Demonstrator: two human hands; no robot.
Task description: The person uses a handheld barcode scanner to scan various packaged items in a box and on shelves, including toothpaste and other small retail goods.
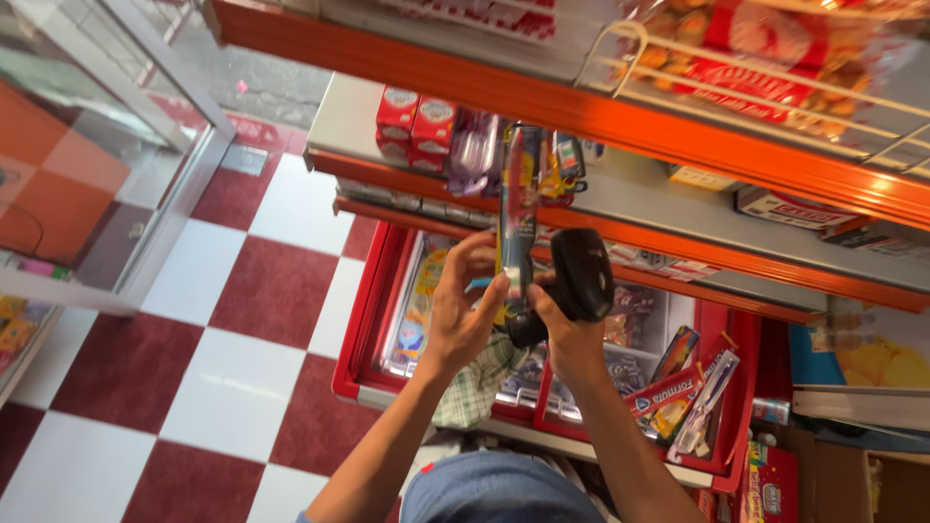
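Together, the left hand (463,308) grips a long carded packet (518,208) while the right hand (562,334) clasps a black scanner (584,271)

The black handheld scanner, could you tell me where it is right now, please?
In the head view, centre frame: the right hand holds the black handheld scanner against the tall blister pack in the left hand, above the red chest freezer.

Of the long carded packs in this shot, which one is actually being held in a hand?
The tall blister pack pinched in the left hand, raised beside the black scanner in the right hand. The other packs lie loose in the red bin, untouched.
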